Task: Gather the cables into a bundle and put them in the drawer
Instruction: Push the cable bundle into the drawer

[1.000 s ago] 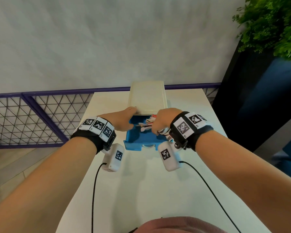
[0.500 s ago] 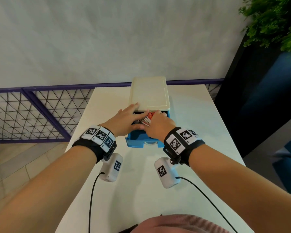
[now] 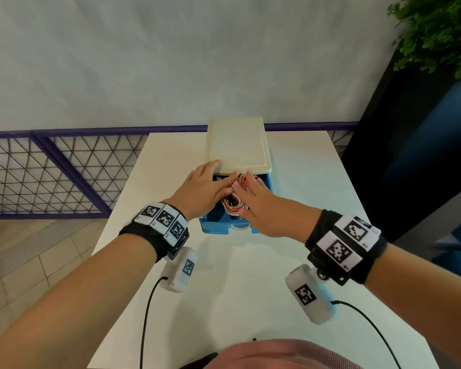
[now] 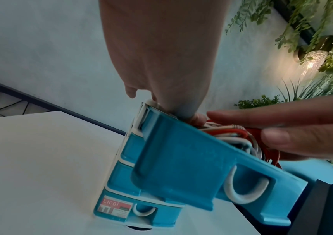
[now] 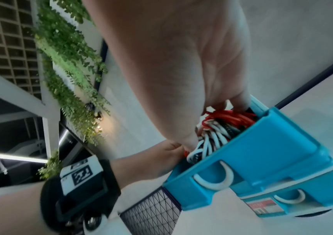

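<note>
step: tucking cables (image 3: pixel 234 201) into open blue drawer (image 3: pixel 216 227) on desk (image 3: pixel 304 182) | left hand (image 3: pixel 202 187), right hand (image 3: pixel 258 206): fingers straight, pressing bundle down | next: likely lift hands clear, push drawer shut without snagging loops

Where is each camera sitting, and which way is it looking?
Head: up on the person's head, looking forward and down at the white table; both forearms, the left hand and the right hand show, flat on the cables.
Left wrist: under the left wrist, looking along the palm at the open blue drawer; right fingers enter too.
Right wrist: under the right wrist, looking along the palm; the left wristband shows.
All three share drawer and cables.
</note>
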`<state>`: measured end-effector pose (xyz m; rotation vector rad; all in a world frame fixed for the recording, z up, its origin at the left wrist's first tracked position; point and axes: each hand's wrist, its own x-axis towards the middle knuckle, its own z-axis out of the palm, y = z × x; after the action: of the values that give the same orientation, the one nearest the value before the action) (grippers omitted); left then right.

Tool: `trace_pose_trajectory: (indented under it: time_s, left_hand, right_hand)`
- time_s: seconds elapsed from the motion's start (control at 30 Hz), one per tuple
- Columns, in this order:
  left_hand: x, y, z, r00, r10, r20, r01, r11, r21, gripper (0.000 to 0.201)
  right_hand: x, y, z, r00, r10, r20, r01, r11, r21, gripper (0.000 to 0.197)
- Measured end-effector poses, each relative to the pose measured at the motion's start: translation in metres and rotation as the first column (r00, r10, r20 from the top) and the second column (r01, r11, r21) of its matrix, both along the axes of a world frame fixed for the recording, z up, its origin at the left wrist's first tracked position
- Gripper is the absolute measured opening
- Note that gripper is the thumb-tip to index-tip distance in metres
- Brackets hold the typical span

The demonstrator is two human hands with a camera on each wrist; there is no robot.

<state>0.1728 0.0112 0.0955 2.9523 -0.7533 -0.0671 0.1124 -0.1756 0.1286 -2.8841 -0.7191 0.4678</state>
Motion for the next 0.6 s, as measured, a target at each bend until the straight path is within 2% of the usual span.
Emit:
trace_pose_trajectory:
  time_s: [0.1,0.17,0.23,0.3,0.37,0.47,0.6]
  left_hand:
    - [-0.003,-0.004,-0.001,0.999,-0.007,0.044,0.007,1.0,-0.006,0.052]
    - [-0.005,-0.006,-0.002,1.0,0.018,0.0,-0.018,0.998,-0.067,0.049]
    - [-0.005,-0.004,-0.002,0.999,0.033,-0.042,-0.039,0.988,-0.15,0.05]
    - [-0.004,-0.001,0.001,0.996,0.007,-0.084,-0.025,0.975,-0.222,0.054]
    - [-0.003,0.003,0.008,0.982,-0.018,-0.189,-0.032,0.966,-0.255,0.065]
    - [-0.004,0.008,0.02,0.943,-0.044,-0.329,-0.03,0.976,-0.215,0.087]
    - [-0.004,0.006,0.028,0.895,-0.015,-0.445,-0.035,0.994,-0.103,0.124]
  right_hand:
    - [-0.004,0.0,-0.007,0.952,0.271,0.142,-0.225,0.935,-0.276,0.053]
    - [-0.002,0.005,-0.017,0.938,0.308,0.157,-0.242,0.91,-0.338,0.057]
    - [0.002,0.011,-0.021,0.946,0.281,0.161,-0.212,0.912,-0.35,0.06]
    - [0.005,0.017,-0.019,0.98,0.158,0.123,-0.121,0.957,-0.262,0.064]
    - [0.009,0.022,-0.017,0.994,0.067,0.083,-0.052,0.984,-0.171,0.067]
    - [0.022,0.025,-0.025,0.995,0.072,0.071,-0.062,0.988,-0.139,0.072]
    - [0.037,0.016,-0.041,0.976,0.082,0.203,-0.083,0.997,0.0,0.066]
